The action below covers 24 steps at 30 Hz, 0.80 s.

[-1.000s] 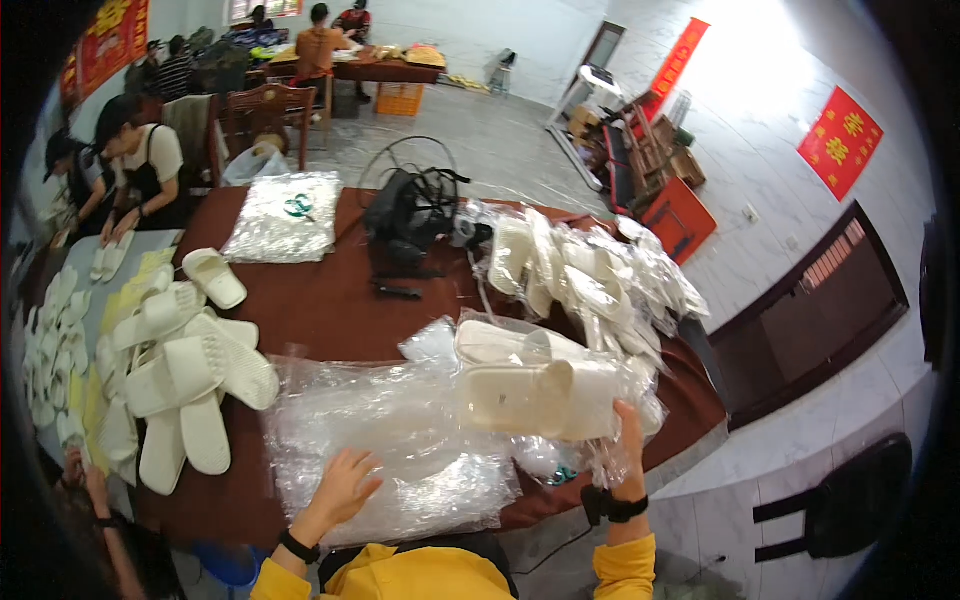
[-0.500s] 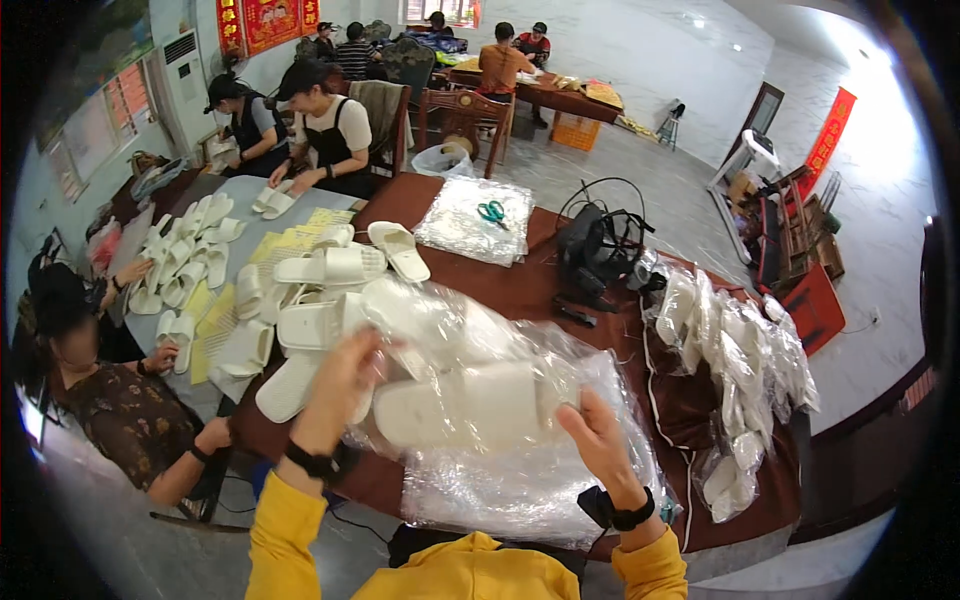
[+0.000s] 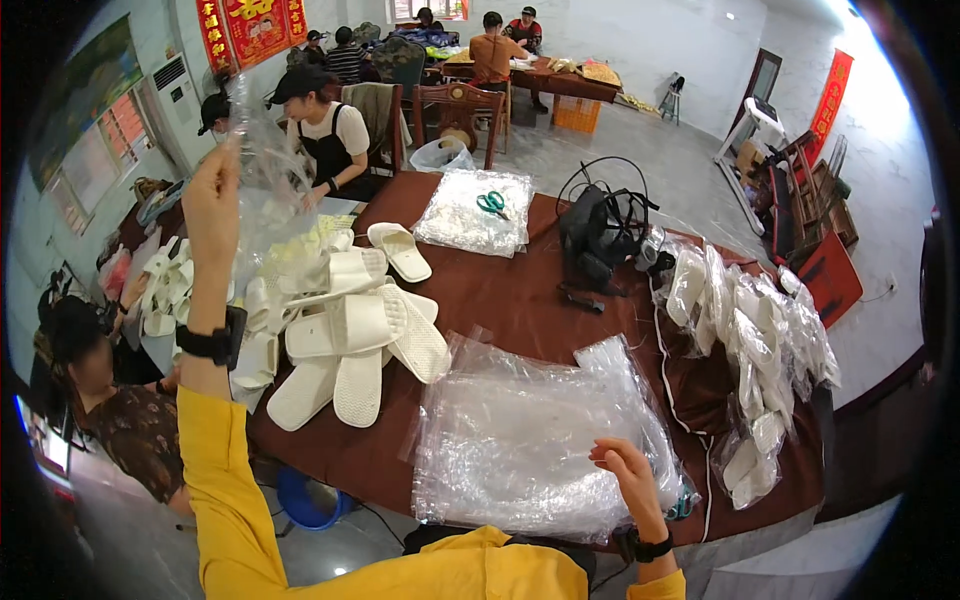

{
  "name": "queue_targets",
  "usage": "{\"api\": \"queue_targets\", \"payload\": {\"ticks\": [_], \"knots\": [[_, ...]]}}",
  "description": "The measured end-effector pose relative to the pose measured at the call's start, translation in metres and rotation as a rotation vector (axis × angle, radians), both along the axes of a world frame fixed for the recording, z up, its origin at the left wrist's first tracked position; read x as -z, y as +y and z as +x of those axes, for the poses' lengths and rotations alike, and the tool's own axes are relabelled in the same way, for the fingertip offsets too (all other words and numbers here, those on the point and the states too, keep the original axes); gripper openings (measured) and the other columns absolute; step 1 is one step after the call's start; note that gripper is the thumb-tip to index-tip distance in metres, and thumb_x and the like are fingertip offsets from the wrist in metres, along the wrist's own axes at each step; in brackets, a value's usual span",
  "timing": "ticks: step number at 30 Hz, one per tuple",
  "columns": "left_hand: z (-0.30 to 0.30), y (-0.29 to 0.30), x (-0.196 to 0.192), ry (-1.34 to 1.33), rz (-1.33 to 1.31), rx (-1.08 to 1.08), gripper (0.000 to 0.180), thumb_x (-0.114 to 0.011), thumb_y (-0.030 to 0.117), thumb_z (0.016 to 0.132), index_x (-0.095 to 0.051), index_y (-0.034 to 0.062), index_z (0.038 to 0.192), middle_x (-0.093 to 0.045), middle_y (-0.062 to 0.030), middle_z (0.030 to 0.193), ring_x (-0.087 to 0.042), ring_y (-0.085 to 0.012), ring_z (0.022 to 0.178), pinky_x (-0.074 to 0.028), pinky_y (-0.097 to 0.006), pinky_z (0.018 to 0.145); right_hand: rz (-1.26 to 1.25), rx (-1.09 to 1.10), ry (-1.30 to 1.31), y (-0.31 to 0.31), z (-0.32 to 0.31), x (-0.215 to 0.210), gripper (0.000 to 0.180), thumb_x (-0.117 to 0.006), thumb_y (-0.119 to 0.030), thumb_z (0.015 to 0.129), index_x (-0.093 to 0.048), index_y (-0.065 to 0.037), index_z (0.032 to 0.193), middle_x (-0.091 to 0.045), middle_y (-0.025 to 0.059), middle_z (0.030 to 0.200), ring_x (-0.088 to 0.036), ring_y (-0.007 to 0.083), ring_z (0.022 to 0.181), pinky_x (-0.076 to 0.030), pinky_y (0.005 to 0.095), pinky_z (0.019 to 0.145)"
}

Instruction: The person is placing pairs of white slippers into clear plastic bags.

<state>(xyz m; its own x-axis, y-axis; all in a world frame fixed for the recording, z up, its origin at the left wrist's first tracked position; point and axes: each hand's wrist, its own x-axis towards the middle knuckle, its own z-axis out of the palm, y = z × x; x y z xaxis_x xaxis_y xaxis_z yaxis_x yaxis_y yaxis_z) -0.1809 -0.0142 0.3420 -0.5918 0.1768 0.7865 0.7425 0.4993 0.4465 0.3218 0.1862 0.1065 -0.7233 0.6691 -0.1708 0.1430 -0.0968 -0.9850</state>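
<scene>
Clear bag in left hand

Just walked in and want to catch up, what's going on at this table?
A person in yellow sleeves works at a dark red table. The left hand is raised high, gripping a clear plastic bag. The right hand rests on a stack of clear plastic bags. Loose white foam slippers lie heaped to the left, bagged white slippers to the right.

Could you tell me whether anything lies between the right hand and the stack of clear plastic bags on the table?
Nothing visible does: the right hand rests directly on the stack of clear bags. The left hand holds another clear bag raised.
</scene>
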Motion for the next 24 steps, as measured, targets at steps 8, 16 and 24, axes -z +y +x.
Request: {"api": "queue_targets", "payload": {"ticks": [8,16,24], "knots": [[0.222,0.083,0.143,0.009,-0.532,0.615,0.06,-0.053,0.003,0.083,-0.04,0.0066,0.142,-0.062,-0.0179,0.098,-0.064,-0.0363,0.073,-0.052,-0.042,0.056,-0.092,-0.01,0.228,-0.028,-0.012,-0.01,0.055,-0.042,-0.02,0.102,-0.019,-0.01,0.15,-0.052,0.017,0.13,-0.057,0.0279,0.112,-0.048,0.0361,0.095],[0.369,0.071,0.21,-0.709,-0.465,1.115,0.073,-0.06,0.005,0.085,-0.023,0.0058,0.149,-0.058,-0.0181,0.118,-0.066,-0.0345,0.088,-0.055,-0.038,0.071,-0.046,0.136,0.171,-0.03,-0.018,0.015,0.067,-0.044,-0.012,0.099,-0.006,-0.017,0.154,-0.054,0.0173,0.129,-0.059,0.0219,0.105,-0.051,0.0354,0.089],[0.317,0.049,0.24,-0.196,-0.71,1.072,0.068,-0.068,0.033,0.085,-0.039,0.0159,0.144,-0.041,-0.0184,0.141,-0.033,-0.038,0.135,-0.03,-0.052,0.108,-0.033,-0.003,0.033,0.061,0.032,0.054,0.057,-0.043,-0.002,0.095,-0.026,-0.009,0.149,-0.064,0.0109,0.11,-0.056,0.0097,0.071,-0.049,0.0243,0.066]]}}
